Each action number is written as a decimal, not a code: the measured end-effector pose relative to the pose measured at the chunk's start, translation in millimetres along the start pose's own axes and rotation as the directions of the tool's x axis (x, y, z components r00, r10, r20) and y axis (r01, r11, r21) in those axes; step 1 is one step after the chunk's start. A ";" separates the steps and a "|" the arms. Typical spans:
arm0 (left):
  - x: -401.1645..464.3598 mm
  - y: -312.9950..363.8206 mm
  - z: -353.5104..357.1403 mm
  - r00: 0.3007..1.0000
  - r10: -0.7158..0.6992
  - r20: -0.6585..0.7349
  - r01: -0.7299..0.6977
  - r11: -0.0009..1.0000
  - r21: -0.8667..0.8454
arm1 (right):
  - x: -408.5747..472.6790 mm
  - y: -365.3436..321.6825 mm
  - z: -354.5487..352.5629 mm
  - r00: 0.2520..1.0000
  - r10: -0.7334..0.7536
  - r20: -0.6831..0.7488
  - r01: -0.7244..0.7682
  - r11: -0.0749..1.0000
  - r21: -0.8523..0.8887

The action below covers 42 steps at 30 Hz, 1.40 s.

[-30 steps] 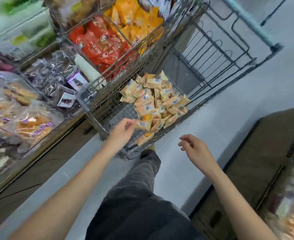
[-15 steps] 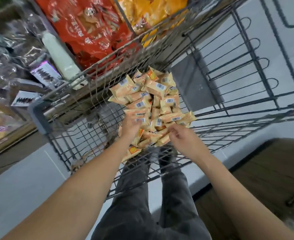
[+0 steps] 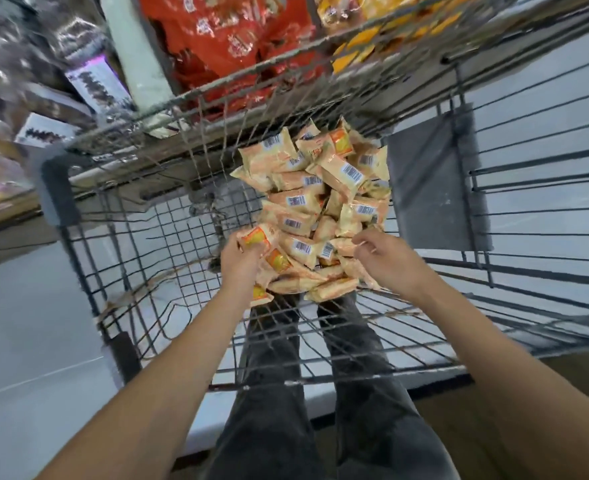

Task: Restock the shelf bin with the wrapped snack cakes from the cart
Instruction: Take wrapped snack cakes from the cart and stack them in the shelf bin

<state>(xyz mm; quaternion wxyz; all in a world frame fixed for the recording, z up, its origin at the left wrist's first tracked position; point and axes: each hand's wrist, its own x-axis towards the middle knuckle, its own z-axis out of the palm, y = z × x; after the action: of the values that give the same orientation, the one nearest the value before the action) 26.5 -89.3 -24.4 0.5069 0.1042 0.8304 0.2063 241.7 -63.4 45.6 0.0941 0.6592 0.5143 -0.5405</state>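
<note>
A heap of pale orange wrapped snack cakes [image 3: 315, 202] with barcodes lies on the floor of a grey wire cart [image 3: 140, 258]. My left hand [image 3: 242, 263] is at the heap's near left edge and grips one cake with an orange label [image 3: 256, 237]. My right hand [image 3: 386, 259] is at the heap's near right edge, fingers curled and pinching at a wrapper there [image 3: 346, 245]. Both forearms reach in over the cart's near rim.
A wire shelf bin [image 3: 216, 88] above the cart's far side holds red packets [image 3: 230, 39] and yellow ones [image 3: 358, 46]. Silver-wrapped goods with purple labels [image 3: 88, 77] fill the shelf at left. A grey panel [image 3: 431, 188] lies in the cart at right. My dark trouser legs show under the cart.
The camera has dropped closer over the cart. My left hand has lifted one cake off the heap's edge. My right hand has moved from the air beside the cart onto the heap.
</note>
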 end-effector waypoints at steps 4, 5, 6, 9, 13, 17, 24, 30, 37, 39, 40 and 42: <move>-50.8 17.2 -33.9 0.958 -0.012 0.287 0.124 0.919 -0.374 | -12.2 -2.6 -10.5 0.998 -0.051 0.025 0.049 0.996 0.078; -62.0 20.7 -38.3 0.940 0.001 0.341 0.145 0.903 -0.403 | -16.3 -3.4 -13.3 0.997 -0.066 0.027 0.062 0.993 0.102; -72.1 24.0 -41.0 0.924 0.019 0.381 0.152 0.897 -0.414 | -20.7 -4.7 -16.2 0.997 -0.078 0.028 0.074 0.989 0.125; -96.8 34.7 -43.7 0.913 0.079 0.400 0.087 0.921 -0.380 | -35.6 -11.1 -23.1 0.996 -0.083 0.022 0.075 0.967 0.242; -118.7 39.2 -34.6 0.925 0.091 0.368 0.021 0.957 -0.289 | -50.3 -23.8 -27.0 0.997 -0.062 0.038 0.037 0.886 0.462; -140.5 34.4 -11.7 0.913 0.054 0.404 0.153 0.874 -0.461 | -56.1 -27.3 -17.1 0.987 0.060 0.146 -0.143 0.738 0.659; -158.4 15.9 20.8 0.917 0.077 0.392 0.002 0.981 -0.196 | -61.8 -21.8 2.6 0.990 0.115 0.082 -0.135 0.610 0.781; -107.9 22.4 14.7 0.915 0.228 0.332 -0.305 0.931 0.202 | -50.3 0.3 -5.0 0.969 0.244 -0.032 -0.135 0.636 0.760; 22.2 31.8 52.1 0.972 0.172 0.161 -0.231 0.838 0.495 | -29.0 24.5 -5.4 0.952 0.288 -0.099 -0.137 0.695 0.706; 42.4 25.7 70.2 0.991 -0.111 0.071 0.073 0.911 0.405 | -23.4 27.2 -1.5 0.954 0.282 -0.101 -0.135 0.706 0.695; 49.4 20.6 77.0 0.979 -0.196 0.062 0.162 0.921 0.354 | -21.2 27.8 0.8 0.955 0.278 -0.101 -0.131 0.703 0.698; 59.6 10.4 85.9 0.965 -0.261 0.038 0.249 0.949 0.191 | -17.8 27.9 5.0 0.957 0.269 -0.109 -0.117 0.701 0.703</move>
<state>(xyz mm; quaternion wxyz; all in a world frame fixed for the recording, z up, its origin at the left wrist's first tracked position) 74.5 -36.9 -101.9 0.5433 0.0491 0.8361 0.0577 262.4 -89.7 45.9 -0.1544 0.7487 0.2106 -0.6093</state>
